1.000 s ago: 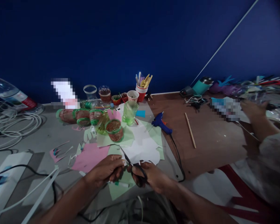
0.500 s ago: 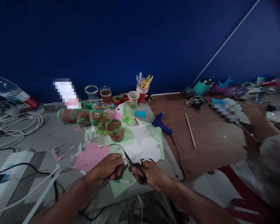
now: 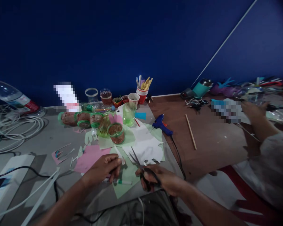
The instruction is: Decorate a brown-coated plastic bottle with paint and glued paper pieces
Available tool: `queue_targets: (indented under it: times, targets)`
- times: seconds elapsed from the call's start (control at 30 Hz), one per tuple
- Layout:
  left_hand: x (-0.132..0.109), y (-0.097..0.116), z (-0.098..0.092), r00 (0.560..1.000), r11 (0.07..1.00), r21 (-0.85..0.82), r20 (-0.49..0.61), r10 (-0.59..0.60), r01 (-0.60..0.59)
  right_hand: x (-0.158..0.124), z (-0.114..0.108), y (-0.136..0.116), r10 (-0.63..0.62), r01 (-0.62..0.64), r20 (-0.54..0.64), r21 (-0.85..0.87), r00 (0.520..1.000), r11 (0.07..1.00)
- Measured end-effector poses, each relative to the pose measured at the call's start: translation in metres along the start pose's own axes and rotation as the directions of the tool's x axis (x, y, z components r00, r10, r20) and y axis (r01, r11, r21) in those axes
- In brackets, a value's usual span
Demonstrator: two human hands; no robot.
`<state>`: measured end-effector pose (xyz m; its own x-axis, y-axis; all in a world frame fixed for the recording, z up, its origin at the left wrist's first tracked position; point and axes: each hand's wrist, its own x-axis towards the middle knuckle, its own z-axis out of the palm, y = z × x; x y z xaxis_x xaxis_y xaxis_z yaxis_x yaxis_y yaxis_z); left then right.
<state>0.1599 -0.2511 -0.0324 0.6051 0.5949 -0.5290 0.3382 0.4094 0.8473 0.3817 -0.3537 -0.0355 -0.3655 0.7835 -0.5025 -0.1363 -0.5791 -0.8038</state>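
Observation:
Between the thumb and fingers of my left hand (image 3: 106,168) is a small strip of white paper (image 3: 119,154). My right hand (image 3: 159,179) grips a pair of black-handled scissors (image 3: 137,159), whose blades are parted and point up and away from me. The blades are apart from the strip. Under and beyond them lie a jagged-edged sheet of white paper (image 3: 145,150) and light green paper (image 3: 126,175). A green-and-white marker (image 3: 124,182) rests just right of my left hand. Pink paper (image 3: 91,157) lies to its left.
A brown cup with a green rim (image 3: 116,134) stands beyond my hands, near a cut green bottle piece (image 3: 129,114). A blue glue gun (image 3: 163,124) and a wooden stick (image 3: 191,131) lie right. Another person's hand (image 3: 254,111) works at far right. Coiled white cables (image 3: 21,131) lie left.
The scissors have moved right, away from the paper in my left hand, and their blades have parted. My left hand has shifted slightly left with the paper strip.

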Motion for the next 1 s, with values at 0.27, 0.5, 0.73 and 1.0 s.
queue_targets:
  times: [0.27,0.5,0.73,1.0]
  targets:
    - [0.005,-0.005,-0.003,0.970,0.988,-0.088,-0.218,0.108,-0.130,-0.054,-0.036,-0.024,-0.035,-0.039,-0.108,-0.609,0.993,0.792]
    - [-0.001,-0.007,-0.005,0.935,0.958,-0.215,-0.339,0.110,-0.190,-0.015,-0.049,-0.052,-0.249,-0.303,-0.302,-0.952,0.920,0.035]
    - [-0.007,-0.004,-0.005,0.896,0.942,-0.182,-0.400,0.191,-0.282,0.012,-0.044,-0.059,-0.252,-0.233,-0.182,-0.954,0.951,-0.191]
    - [-0.001,0.000,-0.003,0.877,0.915,-0.214,-0.422,0.231,-0.343,0.006,0.002,-0.063,-0.354,0.190,0.217,-0.976,0.910,-0.109]
